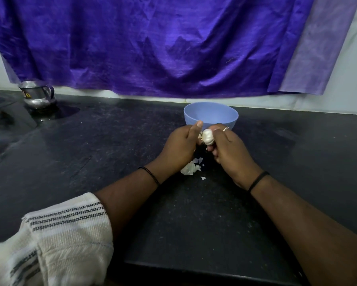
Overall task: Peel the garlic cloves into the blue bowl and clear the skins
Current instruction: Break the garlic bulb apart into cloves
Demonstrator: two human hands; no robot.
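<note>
A pale garlic clove is held between both hands just in front of the blue bowl. My left hand grips its left side with the thumb up. My right hand pinches its right side, and a thin strip of skin sticks out above those fingers. A small heap of white garlic skins lies on the black counter under my hands, partly hidden by the left wrist. I cannot see what is inside the bowl.
A steel jug stands at the far left of the black counter, next to a sunken sink edge. A purple cloth hangs along the back wall. The counter's front edge runs near the bottom.
</note>
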